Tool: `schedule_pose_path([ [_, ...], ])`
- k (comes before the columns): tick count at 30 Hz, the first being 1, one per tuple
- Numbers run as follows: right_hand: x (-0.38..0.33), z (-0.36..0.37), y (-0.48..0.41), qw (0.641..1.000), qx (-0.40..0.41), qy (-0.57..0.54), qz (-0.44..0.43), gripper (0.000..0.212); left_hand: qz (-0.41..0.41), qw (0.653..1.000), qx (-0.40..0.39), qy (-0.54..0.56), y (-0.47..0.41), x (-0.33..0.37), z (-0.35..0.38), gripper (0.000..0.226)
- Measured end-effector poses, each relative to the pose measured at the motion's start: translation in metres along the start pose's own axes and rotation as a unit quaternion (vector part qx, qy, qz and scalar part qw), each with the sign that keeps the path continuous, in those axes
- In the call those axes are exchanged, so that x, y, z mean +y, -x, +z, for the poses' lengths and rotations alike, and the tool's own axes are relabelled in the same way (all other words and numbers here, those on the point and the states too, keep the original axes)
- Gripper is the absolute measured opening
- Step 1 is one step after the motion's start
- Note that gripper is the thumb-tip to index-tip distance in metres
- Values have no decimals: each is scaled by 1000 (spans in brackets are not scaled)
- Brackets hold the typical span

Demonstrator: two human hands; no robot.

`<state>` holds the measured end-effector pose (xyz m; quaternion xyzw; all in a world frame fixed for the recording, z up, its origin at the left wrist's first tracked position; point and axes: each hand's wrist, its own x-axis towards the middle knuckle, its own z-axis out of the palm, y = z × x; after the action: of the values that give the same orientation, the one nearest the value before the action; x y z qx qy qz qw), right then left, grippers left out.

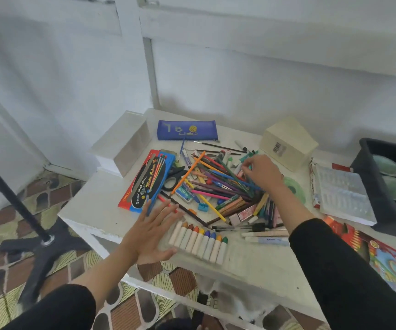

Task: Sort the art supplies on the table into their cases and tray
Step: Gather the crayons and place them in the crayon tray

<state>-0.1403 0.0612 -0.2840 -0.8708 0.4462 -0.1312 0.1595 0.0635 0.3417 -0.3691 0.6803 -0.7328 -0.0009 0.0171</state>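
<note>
A jumbled pile of coloured pencils, pens and brushes [225, 186] covers the middle of the white table [92, 206]. My right hand [262, 172] reaches into the far side of the pile, fingers curled down among the pencils; whether it holds one is hidden. My left hand [151, 232] lies flat and spread at the near edge, beside a clear case of crayons [199, 241]. A blue zip pencil pouch [187, 129] lies at the back. A flat water-colour pencil box [148, 181] sits left of the pile.
Black scissors [174, 178] lie between the box and the pile. A cream box [287, 142] stands behind, a clear paint-tube tray [344, 194] and a black bin [378, 184] with green palettes to the right. A colourful pencil box [390, 260] is near right. A black stand [13, 201] rises left.
</note>
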Motion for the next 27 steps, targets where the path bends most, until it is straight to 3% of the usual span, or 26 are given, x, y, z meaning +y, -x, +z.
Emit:
schedule_pose_path([
  [7, -12, 21, -45, 984, -108, 140, 34, 46, -15, 1000, -9, 2, 0, 1, 0, 87],
  [12, -15, 42, -50, 986, -67, 138, 67, 44, -19, 1000, -22, 0, -1, 3, -3, 88],
  [20, -15, 43, -37, 985, 41, -106, 127, 21, -20, 999, -23, 9, -2, 5, -4, 87],
  [27, -27, 20, 13, 915, 144, -360, 109, 18, -26, 999, -37, 0, -1, 1, 1, 88],
])
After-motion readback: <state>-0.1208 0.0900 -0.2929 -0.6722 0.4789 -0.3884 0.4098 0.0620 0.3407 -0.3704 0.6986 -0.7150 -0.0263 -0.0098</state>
